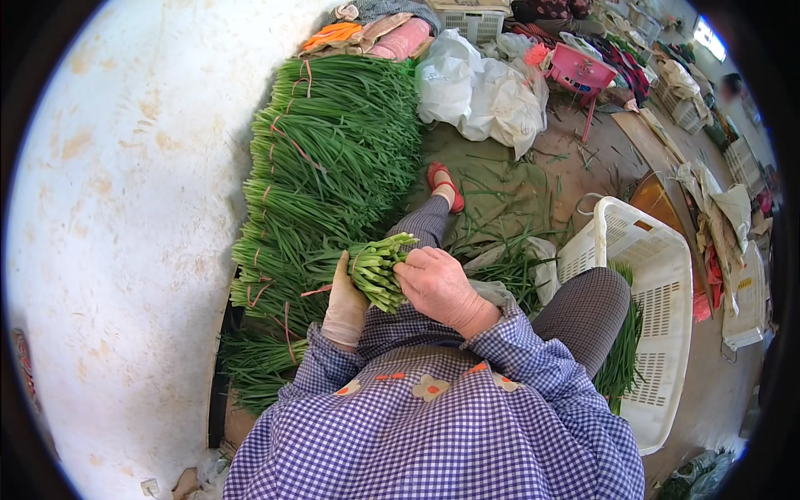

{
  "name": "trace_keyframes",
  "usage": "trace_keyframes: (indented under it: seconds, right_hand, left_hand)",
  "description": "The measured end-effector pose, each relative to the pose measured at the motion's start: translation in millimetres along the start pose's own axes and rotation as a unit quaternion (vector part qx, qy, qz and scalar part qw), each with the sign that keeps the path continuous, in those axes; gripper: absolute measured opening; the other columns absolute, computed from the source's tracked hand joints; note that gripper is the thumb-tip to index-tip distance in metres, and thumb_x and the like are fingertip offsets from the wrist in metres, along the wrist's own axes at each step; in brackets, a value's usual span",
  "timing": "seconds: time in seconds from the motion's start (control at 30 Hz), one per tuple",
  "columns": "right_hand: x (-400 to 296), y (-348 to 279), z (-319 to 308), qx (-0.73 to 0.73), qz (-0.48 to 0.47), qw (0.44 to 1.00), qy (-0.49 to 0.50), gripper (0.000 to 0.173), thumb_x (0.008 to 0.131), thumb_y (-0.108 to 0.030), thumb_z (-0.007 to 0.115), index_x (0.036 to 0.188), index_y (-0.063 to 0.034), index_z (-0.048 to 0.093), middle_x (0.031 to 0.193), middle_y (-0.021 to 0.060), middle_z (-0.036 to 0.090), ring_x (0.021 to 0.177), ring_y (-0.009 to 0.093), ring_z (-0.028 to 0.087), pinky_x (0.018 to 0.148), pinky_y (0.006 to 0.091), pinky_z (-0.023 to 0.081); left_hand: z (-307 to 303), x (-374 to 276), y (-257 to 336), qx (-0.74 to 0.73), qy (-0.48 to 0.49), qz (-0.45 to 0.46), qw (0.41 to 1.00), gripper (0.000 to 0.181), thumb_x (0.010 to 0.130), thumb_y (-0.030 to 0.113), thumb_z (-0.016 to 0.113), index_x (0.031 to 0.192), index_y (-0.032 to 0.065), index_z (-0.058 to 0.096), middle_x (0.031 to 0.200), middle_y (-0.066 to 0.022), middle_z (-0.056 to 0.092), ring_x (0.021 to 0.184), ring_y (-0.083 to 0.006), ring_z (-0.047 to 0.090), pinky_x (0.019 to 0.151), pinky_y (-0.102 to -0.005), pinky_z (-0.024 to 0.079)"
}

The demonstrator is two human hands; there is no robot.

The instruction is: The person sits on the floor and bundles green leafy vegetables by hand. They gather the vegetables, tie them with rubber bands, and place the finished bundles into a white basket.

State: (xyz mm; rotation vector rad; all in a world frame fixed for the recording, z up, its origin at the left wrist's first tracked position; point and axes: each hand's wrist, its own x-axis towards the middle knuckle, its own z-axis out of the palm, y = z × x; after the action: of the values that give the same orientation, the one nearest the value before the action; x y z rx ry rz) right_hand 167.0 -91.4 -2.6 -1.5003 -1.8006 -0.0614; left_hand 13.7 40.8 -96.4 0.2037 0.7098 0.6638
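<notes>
My left hand point(347, 305), in a pale thin glove, holds a bundle of garlic chives point(377, 270) in front of my lap. The pale cut ends point right, and a pink tie circles the stems, with one tail hanging at the left. Bare, my right hand point(439, 286) has its thumb and fingertips pinched at those stem ends; what lies between the fingertips is partly hidden. Beyond my left hand, a long stack of tied chive bundles point(331, 156) runs along the white wall. One more tied bundle point(265, 365) lies by my left forearm.
To my right, a white plastic crate point(656, 331) holds chives beside my knee. Loose chives point(512, 269) lie on plastic at my feet. White sacks point(478, 94) and a pink stool point(581, 69) stand farther off. A wall point(125, 219) bounds the left; another person point(556, 15) sits far ahead.
</notes>
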Motion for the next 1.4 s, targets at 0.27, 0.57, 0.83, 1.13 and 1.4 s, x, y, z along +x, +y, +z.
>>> trace_keyframes:
  seconds: [0.27, 0.57, 0.83, 1.13, 1.4]
  right_hand:
    - [0.6, 8.8, 2.7, -0.126, 0.075, 0.970, -0.193, 0.016, 0.083, -0.022, 0.061, 0.075, -0.0093, 0.067, 0.073, 0.0045, 0.062, 0.073, 0.023, 0.065, 0.069, 0.0366, 0.050]
    - [-9.9, 13.4, 16.8, -0.113, 0.041, 0.986, -0.119, 0.017, 0.077, -0.018, 0.060, 0.065, -0.0091, 0.067, 0.071, 0.0085, 0.065, 0.068, 0.027, 0.066, 0.064, 0.0378, 0.051]
    - [-14.5, 6.4, 19.9, -0.032, -0.027, 0.998, 0.051, 0.011, 0.071, -0.010, 0.066, 0.067, -0.0060, 0.056, 0.065, 0.0064, 0.051, 0.058, 0.025, 0.055, 0.058, 0.0374, 0.049]
    - [-9.1, 3.3, -0.6, -0.009, -0.076, 0.997, 0.034, 0.012, 0.074, -0.007, 0.068, 0.085, -0.0026, 0.066, 0.075, 0.0062, 0.057, 0.065, 0.024, 0.060, 0.060, 0.0351, 0.053]
    - [-4.0, 4.0, -10.4, 0.031, -0.040, 0.999, 0.011, 0.026, 0.074, -0.005, 0.069, 0.100, -0.0012, 0.068, 0.088, 0.0066, 0.064, 0.077, 0.024, 0.065, 0.065, 0.0333, 0.056]
  left_hand:
    - [7.1, 0.8, -9.0, 0.006, 0.016, -0.006, 1.000, 0.061, 0.102, 0.049, 0.040, 0.136, -0.0007, 0.048, 0.137, -0.0194, 0.054, 0.126, -0.0352, 0.051, 0.109, -0.0481, 0.039]
    - [3.4, 4.8, -13.1, 0.005, 0.017, 0.000, 1.000, 0.060, 0.100, 0.049, 0.044, 0.131, -0.0011, 0.053, 0.133, -0.0187, 0.056, 0.122, -0.0341, 0.054, 0.107, -0.0470, 0.041]
    - [-2.9, 4.5, -7.8, -0.015, -0.015, 0.007, 1.000, 0.048, 0.099, 0.042, 0.049, 0.120, -0.0002, 0.059, 0.119, -0.0162, 0.064, 0.110, -0.0318, 0.061, 0.100, -0.0450, 0.048]
    - [-1.2, 5.8, -5.2, -0.003, 0.021, 0.010, 1.000, 0.050, 0.100, 0.044, 0.046, 0.123, 0.0003, 0.058, 0.123, -0.0168, 0.063, 0.113, -0.0332, 0.060, 0.101, -0.0466, 0.048]
    - [-5.7, 11.1, -3.5, -0.012, -0.004, -0.008, 1.000, 0.052, 0.101, 0.045, 0.044, 0.126, 0.0009, 0.056, 0.127, -0.0174, 0.061, 0.116, -0.0348, 0.058, 0.103, -0.0489, 0.046]
